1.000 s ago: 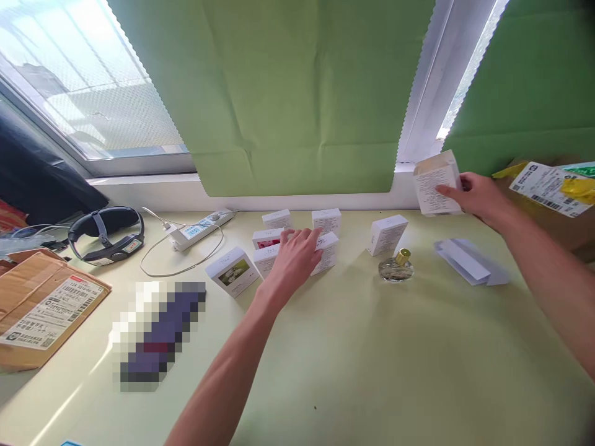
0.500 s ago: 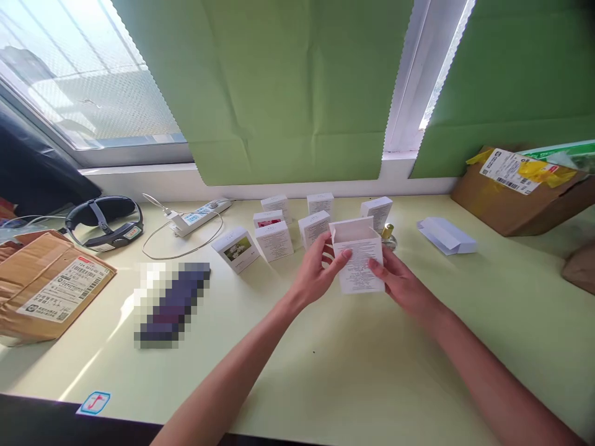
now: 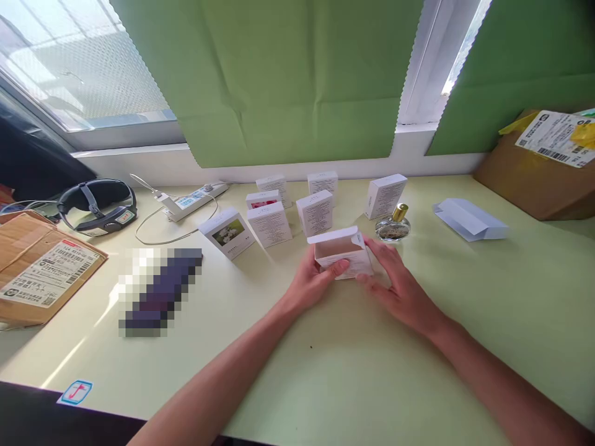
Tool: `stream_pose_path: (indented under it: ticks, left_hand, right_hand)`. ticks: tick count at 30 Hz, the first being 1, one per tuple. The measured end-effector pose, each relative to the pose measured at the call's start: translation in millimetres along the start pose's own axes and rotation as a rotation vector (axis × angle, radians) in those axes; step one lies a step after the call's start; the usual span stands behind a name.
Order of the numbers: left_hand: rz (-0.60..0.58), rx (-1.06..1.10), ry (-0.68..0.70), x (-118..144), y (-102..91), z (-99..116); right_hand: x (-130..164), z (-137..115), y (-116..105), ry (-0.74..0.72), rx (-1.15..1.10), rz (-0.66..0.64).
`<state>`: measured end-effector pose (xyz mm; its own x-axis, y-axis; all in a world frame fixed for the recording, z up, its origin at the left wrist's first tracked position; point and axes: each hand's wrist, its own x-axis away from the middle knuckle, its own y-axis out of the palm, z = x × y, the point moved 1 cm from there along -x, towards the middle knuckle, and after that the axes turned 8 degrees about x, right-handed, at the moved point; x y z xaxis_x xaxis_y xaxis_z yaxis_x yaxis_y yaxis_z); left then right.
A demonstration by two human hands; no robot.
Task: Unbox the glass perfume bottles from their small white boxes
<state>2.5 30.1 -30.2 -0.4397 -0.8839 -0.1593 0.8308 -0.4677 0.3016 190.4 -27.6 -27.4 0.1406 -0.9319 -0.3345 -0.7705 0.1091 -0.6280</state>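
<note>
A white cardboard box [image 3: 356, 265] with an open top and raised flap is between my hands, its brown inside showing. My left hand [image 3: 313, 279] is closed around its left side, thumb on the front. At the right side, my right hand [image 3: 402, 288] has its fingers along the edge and its thumb by the lower front corner, in a loose hold. Just behind my right hand stands a glass perfume bottle [image 3: 393, 229] with a gold cap. The inside of the box is only partly visible.
Several closed white boxes [image 3: 269, 224] stand behind. A folded white paper piece [image 3: 471, 220] lies right, before a brown carton [image 3: 539, 179]. Leftward are a pixelated dark object [image 3: 162, 294], a power strip [image 3: 198, 201], a black headset [image 3: 100, 210] and another carton [image 3: 51, 272].
The box has come down toward the table and tipped so its opening faces me more. My right hand's fingers have spread and shifted along its side. The perfume bottle now shows fully.
</note>
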Motion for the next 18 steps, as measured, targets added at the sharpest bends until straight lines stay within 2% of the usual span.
stream_pose_path:
  ticks: [2,4,5,9,11,14,16,18]
  left_hand:
    - [0.039,0.161,-0.044,-3,-1.9,1]
    - [0.058,0.353,-0.124,-5,-3.9,4]
    - [0.069,0.434,-0.159,-6,-4.9,5]
    - [0.117,0.597,-0.207,-5,-8.3,10]
    - [0.092,0.593,-0.211,-4,-9.1,11]
    - [0.047,0.496,-0.194,-4,-10.6,11]
    - [0.036,0.405,-0.159,-7,-13.0,11]
    - [0.032,0.308,-0.110,-11,-16.4,10]
  right_hand:
    - [-2,4,-1,0.102,-0.125,0.042]
    - [-3,7,-2,0.220,-0.291,0.029]
    - [-3,7,-3,0.265,-0.372,-0.022]
    - [0,0,-4,0.332,-0.708,-0.380]
    - [3,-3,-1,0.324,-0.890,-0.459]
    - [3,-2,5,0.308,-1.059,-0.458]
    - [2,1,6,0.312,-1.049,-0.415]
    - [0,6,4,0.337,-0.938,-0.316]
